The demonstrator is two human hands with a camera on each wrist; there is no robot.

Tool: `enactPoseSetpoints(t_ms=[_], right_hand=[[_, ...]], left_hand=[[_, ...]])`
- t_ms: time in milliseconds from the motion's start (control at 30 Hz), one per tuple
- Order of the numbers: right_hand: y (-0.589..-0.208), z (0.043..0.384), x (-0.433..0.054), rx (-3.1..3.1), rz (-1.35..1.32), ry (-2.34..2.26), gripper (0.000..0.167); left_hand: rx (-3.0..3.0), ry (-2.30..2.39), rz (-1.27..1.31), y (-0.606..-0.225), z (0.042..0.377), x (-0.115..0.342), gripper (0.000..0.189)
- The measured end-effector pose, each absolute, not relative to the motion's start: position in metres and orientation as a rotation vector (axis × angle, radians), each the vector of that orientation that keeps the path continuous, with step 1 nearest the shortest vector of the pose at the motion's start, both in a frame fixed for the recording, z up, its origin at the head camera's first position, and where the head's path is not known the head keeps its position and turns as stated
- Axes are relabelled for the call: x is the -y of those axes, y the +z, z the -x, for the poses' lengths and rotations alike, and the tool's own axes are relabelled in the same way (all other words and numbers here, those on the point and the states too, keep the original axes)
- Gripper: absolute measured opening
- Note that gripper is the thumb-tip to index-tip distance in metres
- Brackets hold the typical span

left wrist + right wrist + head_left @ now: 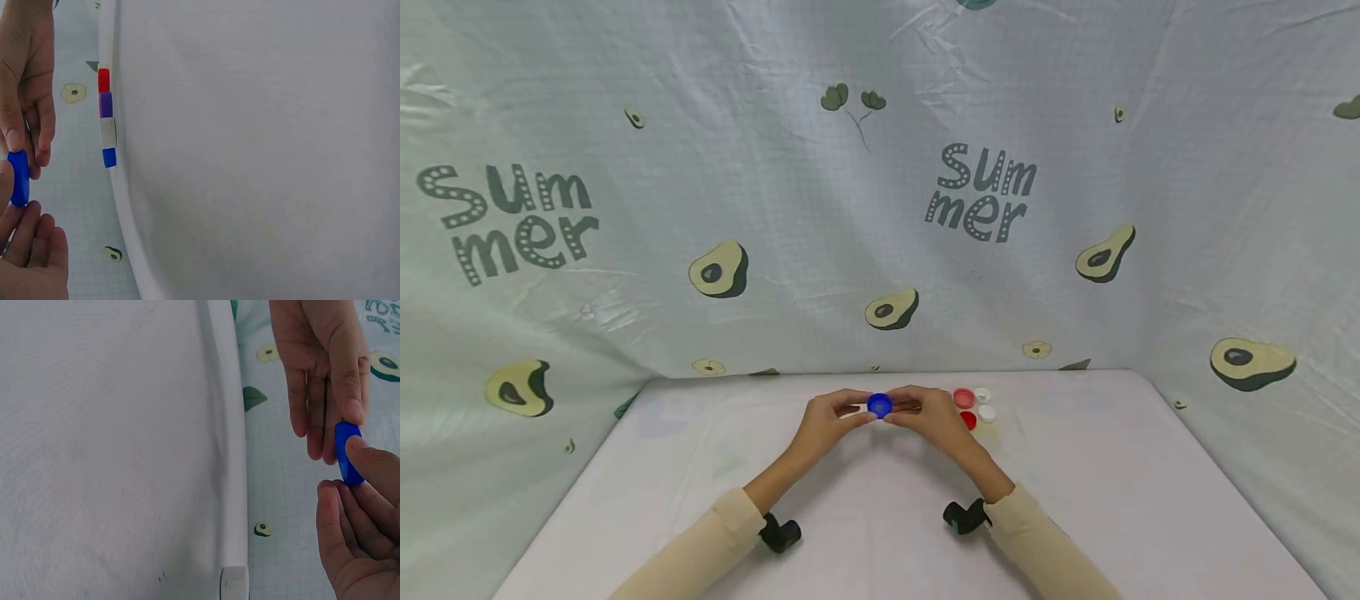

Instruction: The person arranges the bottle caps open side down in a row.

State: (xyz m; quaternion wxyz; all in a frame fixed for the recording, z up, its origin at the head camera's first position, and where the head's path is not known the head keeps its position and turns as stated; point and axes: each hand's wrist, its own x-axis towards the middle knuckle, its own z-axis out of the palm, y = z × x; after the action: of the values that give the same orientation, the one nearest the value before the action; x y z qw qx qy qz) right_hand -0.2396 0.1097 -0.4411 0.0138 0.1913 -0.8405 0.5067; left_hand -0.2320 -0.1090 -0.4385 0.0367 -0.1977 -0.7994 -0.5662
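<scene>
A round blue bottle cap (879, 406) is held up between both hands over the far part of the table. My left hand (829, 423) pinches its left side between thumb and fingers. From the other side my right hand (934, 417) pinches it as well. Seen edge-on in the left wrist view, the blue cap (19, 178) has a thumb against its face. The right wrist view likewise shows the cap (348, 453) between both hands' fingertips. Just beyond the right hand lie a light red cap (964, 398), a red cap (969, 421) and two white caps (987, 413).
The white table (865, 533) ends at a printed curtain (820, 208) behind the hands. In the left wrist view a purple cap (105, 105) and another blue cap (109, 157) also lie on the table. Black wrist cameras (781, 534) hang below both sleeves.
</scene>
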Motion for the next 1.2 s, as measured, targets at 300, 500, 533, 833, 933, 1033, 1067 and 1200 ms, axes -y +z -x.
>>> enactPoseSetpoints(t_ms=[300,500,533,833,933,1033,1067,1200], right_hand=[[-0.434,0.232,-0.132,2.690,-0.641,1.524,0.034],[-0.432,0.226,-0.145,2.711,-0.722,1.435,0.034],[-0.432,0.226,-0.146,2.713,-0.731,1.430,0.034],[-0.431,0.223,-0.160,2.763,-0.659,1.397,0.032],[-0.432,0.221,-0.164,2.762,-0.659,1.408,0.032],[-0.433,0.219,-0.167,2.759,-0.646,1.414,0.031],[-0.433,0.219,-0.168,2.760,-0.642,1.411,0.031],[-0.436,0.218,-0.170,2.774,-0.623,1.391,0.028]], left_hand=[[2.491,-1.692,0.625,-0.440,0.228,0.091,0.029],[2.521,-1.716,0.648,-0.442,0.224,0.081,0.027],[2.522,-1.724,0.651,-0.443,0.224,0.079,0.026],[2.517,-1.766,0.705,-0.442,0.224,0.065,0.029],[2.534,-1.750,0.705,-0.443,0.225,0.061,0.029],[2.564,-1.733,0.701,-0.443,0.225,0.058,0.029],[2.576,-1.726,0.704,-0.443,0.225,0.057,0.029],[2.617,-1.698,0.712,-0.442,0.225,0.055,0.028]])
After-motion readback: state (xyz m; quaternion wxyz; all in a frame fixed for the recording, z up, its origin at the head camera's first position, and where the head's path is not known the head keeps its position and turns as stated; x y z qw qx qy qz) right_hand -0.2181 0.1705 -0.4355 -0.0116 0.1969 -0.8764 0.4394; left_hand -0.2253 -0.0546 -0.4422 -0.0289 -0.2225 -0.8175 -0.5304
